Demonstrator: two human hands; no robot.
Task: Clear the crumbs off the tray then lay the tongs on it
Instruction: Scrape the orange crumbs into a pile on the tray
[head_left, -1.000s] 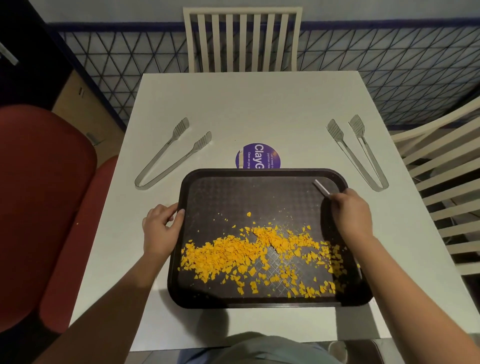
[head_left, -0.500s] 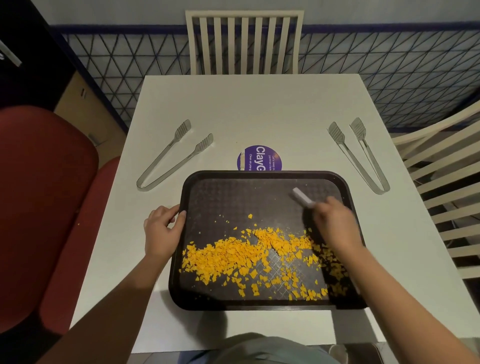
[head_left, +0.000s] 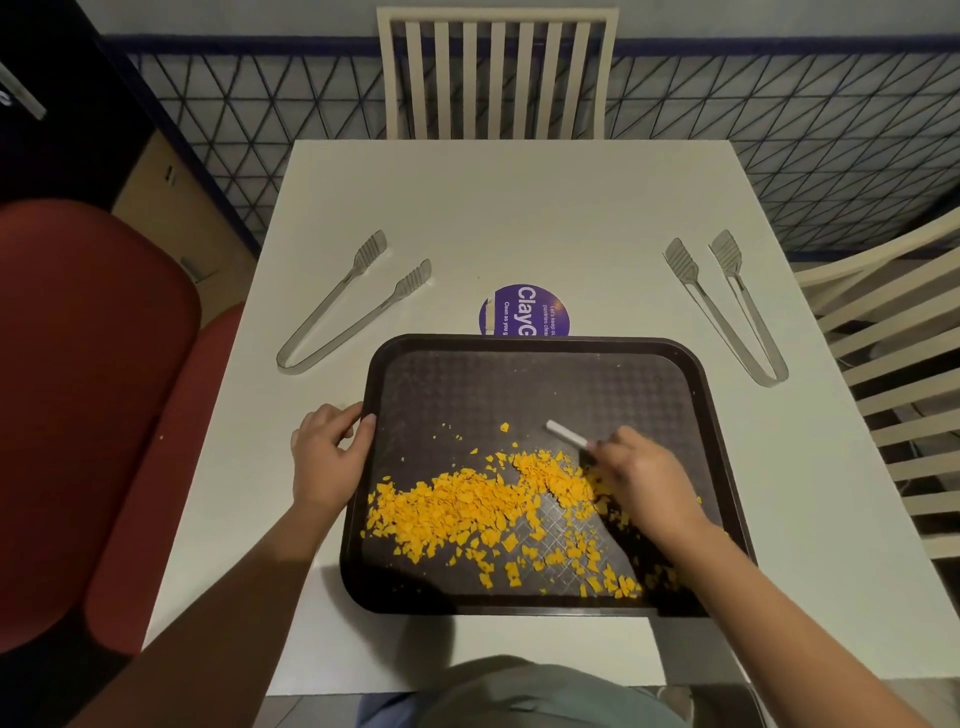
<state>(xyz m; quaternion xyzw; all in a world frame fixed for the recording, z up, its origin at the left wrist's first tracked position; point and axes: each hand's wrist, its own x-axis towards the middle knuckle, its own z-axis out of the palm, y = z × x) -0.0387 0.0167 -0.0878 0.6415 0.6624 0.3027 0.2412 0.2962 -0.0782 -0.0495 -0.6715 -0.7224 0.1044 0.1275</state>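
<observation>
Presently, items as found:

1. Tray (head_left: 535, 348): dark, rectangular, on the white surface (head_left: 519, 208) at its near edge, partly covering a purple sticker (head_left: 524, 312).
2. Crumbs (head_left: 467, 512): orange flakes in a loose band across the tray's near half, thickest at centre-left, thinner toward the near right corner. None seen on the surface.
3. Left hand (head_left: 327, 457): grip pressed on the tray's left rim, thumb over the edge, steadying it.
4. Right hand (head_left: 644, 478): over the tray's right half, grip pinching a small white tool (head_left: 565, 434); what kind of tool it is cannot be told.
5. Left tongs (head_left: 353, 304): on the surface beyond the tray's far left corner, apart from it, arms spread.
6. Right tongs (head_left: 727, 306): on the surface beyond the far right corner, apart from the tray.
7. Step in hand, by judgement: gathering crumbs; tray not yet clear.
8. Next move likely calls for low, even strokes driving the band into one heap, the rim held firm, so flakes do not scatter. Tongs wait until the tray is bare.
</observation>
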